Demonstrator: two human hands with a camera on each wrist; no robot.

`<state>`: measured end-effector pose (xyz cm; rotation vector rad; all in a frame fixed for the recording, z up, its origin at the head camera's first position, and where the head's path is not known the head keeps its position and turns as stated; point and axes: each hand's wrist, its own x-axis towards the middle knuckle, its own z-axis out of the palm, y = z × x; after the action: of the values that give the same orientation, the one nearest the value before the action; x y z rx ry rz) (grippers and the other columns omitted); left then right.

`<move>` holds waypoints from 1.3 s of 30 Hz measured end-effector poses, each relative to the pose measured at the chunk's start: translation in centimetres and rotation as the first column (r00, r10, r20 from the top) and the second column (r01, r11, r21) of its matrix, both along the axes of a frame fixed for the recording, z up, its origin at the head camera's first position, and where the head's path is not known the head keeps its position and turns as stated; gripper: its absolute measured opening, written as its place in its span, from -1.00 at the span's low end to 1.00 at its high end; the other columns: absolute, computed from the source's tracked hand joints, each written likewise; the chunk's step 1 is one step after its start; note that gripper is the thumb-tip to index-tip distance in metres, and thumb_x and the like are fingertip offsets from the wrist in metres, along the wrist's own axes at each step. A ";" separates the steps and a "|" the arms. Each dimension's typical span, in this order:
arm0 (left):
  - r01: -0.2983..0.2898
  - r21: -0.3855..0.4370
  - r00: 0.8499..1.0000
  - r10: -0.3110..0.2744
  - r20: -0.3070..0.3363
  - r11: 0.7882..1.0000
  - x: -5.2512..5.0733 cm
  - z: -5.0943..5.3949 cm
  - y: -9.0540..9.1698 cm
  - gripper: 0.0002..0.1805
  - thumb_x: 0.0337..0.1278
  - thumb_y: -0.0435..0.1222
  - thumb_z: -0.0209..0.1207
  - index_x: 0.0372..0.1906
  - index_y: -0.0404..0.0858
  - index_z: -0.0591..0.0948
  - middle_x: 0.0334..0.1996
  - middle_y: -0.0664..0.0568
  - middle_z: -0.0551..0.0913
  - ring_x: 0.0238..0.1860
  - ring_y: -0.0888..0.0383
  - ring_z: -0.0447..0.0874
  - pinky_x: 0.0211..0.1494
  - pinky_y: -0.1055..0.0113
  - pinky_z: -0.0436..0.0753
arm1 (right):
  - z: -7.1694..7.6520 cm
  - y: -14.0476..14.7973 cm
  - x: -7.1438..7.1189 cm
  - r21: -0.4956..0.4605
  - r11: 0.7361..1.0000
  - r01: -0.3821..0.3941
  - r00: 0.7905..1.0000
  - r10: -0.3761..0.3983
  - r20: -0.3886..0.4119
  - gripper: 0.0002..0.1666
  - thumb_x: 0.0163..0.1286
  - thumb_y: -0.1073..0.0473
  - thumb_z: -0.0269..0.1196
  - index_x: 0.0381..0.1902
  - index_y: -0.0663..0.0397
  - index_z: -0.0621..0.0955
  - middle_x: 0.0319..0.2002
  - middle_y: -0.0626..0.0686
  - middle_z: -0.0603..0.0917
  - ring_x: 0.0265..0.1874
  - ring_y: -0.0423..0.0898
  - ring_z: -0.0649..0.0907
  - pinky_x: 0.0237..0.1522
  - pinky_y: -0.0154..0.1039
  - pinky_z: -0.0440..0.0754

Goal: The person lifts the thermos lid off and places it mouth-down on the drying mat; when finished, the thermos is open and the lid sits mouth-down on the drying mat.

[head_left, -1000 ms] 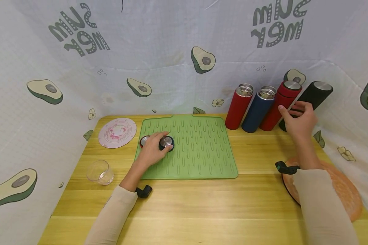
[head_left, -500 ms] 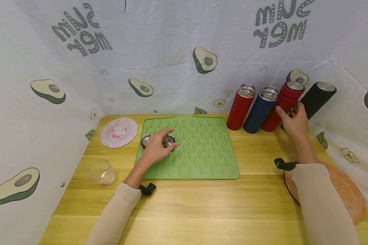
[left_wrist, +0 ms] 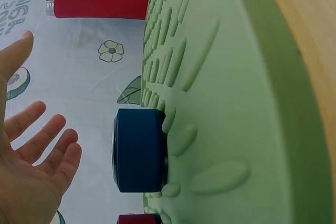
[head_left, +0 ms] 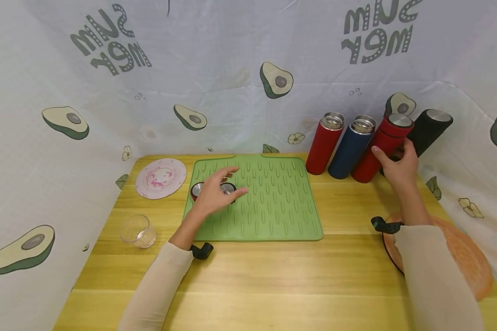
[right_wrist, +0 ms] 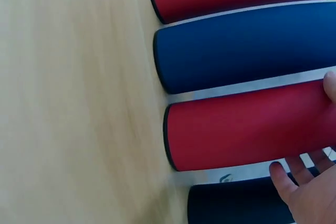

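Fingers curled round its body, my right hand [head_left: 401,169] grips a capped red thermos [head_left: 377,151]. The right wrist view shows thumb and fingers on opposite sides of this thermos [right_wrist: 247,127]. Just right of it stands a black thermos [head_left: 430,131] with a lid. To its left are a blue thermos [head_left: 349,151] and another red thermos [head_left: 323,149], both uncapped with steel mouths. My left hand [head_left: 212,193], fingers spread, hovers above a dark blue lid [head_left: 228,188] and a red-rimmed lid [head_left: 196,191]. The left wrist view shows that blue lid [left_wrist: 139,150] apart from my fingers.
Both lids lie on a green ribbed mat [head_left: 269,202]. Left of the mat are a round pink-and-white coaster [head_left: 160,178] and a clear glass [head_left: 138,232]. A round orange mat [head_left: 459,257] lies under my right forearm. Patterned cloth [head_left: 232,59] hangs behind the table.
My right hand has closed round the capped red thermos and shifted it slightly toward me. My left hand has opened wider and lifted off the blue lid.
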<state>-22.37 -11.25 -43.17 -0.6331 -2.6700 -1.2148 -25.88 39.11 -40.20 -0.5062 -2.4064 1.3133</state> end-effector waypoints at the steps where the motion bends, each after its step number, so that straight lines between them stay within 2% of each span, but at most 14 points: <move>1: 0.005 -0.002 1.000 -0.005 -0.004 1.000 0.0 0.1 0.1 -0.22 0.16 0.17 0.39 0.46 0.04 0.47 0.36 0.09 0.56 0.29 0.04 0.59 0.34 0.06 0.63 | 0.0 -0.1 0.3 -0.008 1.000 0.003 1.000 -0.003 -0.008 -0.07 0.40 -0.30 0.27 0.61 -0.39 0.16 0.56 0.00 0.30 0.41 -0.05 0.38 0.47 -0.19 0.44; 9: 0.033 0.020 0.999 -0.032 -0.018 0.999 -0.1 0.5 0.6 -0.18 0.10 0.13 0.44 0.46 0.01 0.47 0.37 0.08 0.56 0.29 -0.01 0.56 0.34 -0.05 0.60 | 0.3 -1.7 2.7 -0.088 0.996 -0.008 0.996 0.000 -0.092 -0.10 0.40 -0.15 0.35 0.57 -0.50 0.18 0.56 -0.10 0.28 0.50 -0.07 0.34 0.56 -0.13 0.34; 13: 0.049 0.054 0.999 -0.047 -0.021 0.997 -0.1 0.7 0.8 -0.16 0.08 0.16 0.45 0.47 0.04 0.47 0.38 0.08 0.55 0.31 -0.01 0.54 0.36 -0.09 0.59 | 1.4 -3.4 3.9 -0.128 0.991 -0.041 0.989 0.022 -0.149 -0.11 0.39 -0.05 0.39 0.55 -0.47 0.22 0.49 -0.14 0.36 0.44 -0.11 0.40 0.53 -0.14 0.41; 16: 0.058 0.065 0.998 -0.056 -0.029 0.996 -0.1 0.9 1.0 -0.14 0.07 0.22 0.43 0.48 0.08 0.45 0.39 0.09 0.54 0.32 -0.02 0.54 0.36 -0.08 0.59 | 1.9 -4.8 4.8 -0.161 0.982 -0.101 0.975 0.066 -0.210 -0.13 0.37 0.06 0.42 0.53 -0.41 0.27 0.43 -0.11 0.45 0.34 -0.14 0.49 0.46 -0.21 0.49; 21: 0.068 0.049 0.996 -0.065 -0.057 0.996 0.1 1.5 1.5 -0.09 0.06 0.27 0.40 0.52 0.15 0.39 0.44 0.12 0.49 0.39 0.04 0.51 0.40 0.08 0.58 | 2.0 -7.2 6.1 -0.147 0.964 -0.223 0.936 0.170 -0.308 -0.14 0.36 0.19 0.43 0.50 -0.31 0.31 0.40 -0.03 0.53 0.26 -0.19 0.57 0.33 -0.39 0.57; 24: 0.067 0.049 0.996 -0.064 -0.057 0.997 0.3 2.1 1.8 -0.08 0.05 0.28 0.40 0.53 0.21 0.36 0.46 0.17 0.46 0.40 0.09 0.50 0.41 0.14 0.57 | 2.2 -9.0 6.7 -0.112 0.955 -0.275 0.917 0.226 -0.328 -0.14 0.35 0.21 0.43 0.51 -0.29 0.32 0.40 -0.04 0.53 0.26 -0.21 0.56 0.29 -0.44 0.57; 28: 0.080 0.087 0.995 -0.075 -0.062 0.993 0.7 2.9 2.4 -0.08 0.03 0.29 0.41 0.53 0.30 0.33 0.46 0.22 0.44 0.37 0.11 0.52 0.41 0.15 0.57 | 2.6 -11.4 7.4 -0.082 0.932 -0.352 0.888 0.305 -0.344 -0.14 0.33 0.25 0.44 0.50 -0.24 0.35 0.35 -0.05 0.55 0.22 -0.23 0.57 0.23 -0.52 0.57; 30: 0.106 0.119 0.992 -0.097 -0.079 0.987 0.9 3.4 2.7 -0.07 0.02 0.26 0.44 0.53 0.31 0.33 0.46 0.22 0.45 0.35 0.12 0.53 0.41 0.16 0.58 | 2.7 -12.6 7.7 -0.065 0.916 -0.396 0.871 0.352 -0.343 -0.15 0.33 0.27 0.44 0.50 -0.21 0.36 0.31 -0.08 0.57 0.18 -0.24 0.59 0.18 -0.55 0.58; 35: 0.179 0.173 0.977 -0.155 -0.143 0.968 1.2 4.5 3.7 -0.04 0.00 0.09 0.53 0.54 0.24 0.34 0.45 0.23 0.45 0.33 0.17 0.52 0.38 0.24 0.61 | 3.0 -15.2 8.2 -0.021 0.856 -0.516 0.810 0.479 -0.338 -0.17 0.32 0.34 0.42 0.49 -0.11 0.41 0.19 -0.18 0.61 0.11 -0.25 0.63 0.10 -0.55 0.60; 39: 0.226 0.211 0.966 -0.191 -0.177 0.951 1.7 5.2 4.4 -0.01 -0.04 -0.04 0.58 0.54 0.19 0.35 0.45 0.22 0.45 0.32 0.17 0.53 0.35 0.29 0.63 | 2.9 -16.9 8.3 0.033 0.800 -0.599 0.762 0.582 -0.285 -0.17 0.29 0.32 0.44 0.49 -0.10 0.45 0.17 -0.06 0.65 0.08 -0.19 0.66 0.05 -0.50 0.65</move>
<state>-20.64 -6.85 -37.95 -0.9480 -2.3373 -1.4357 -17.54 22.25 -37.26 0.4641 -2.3603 1.5686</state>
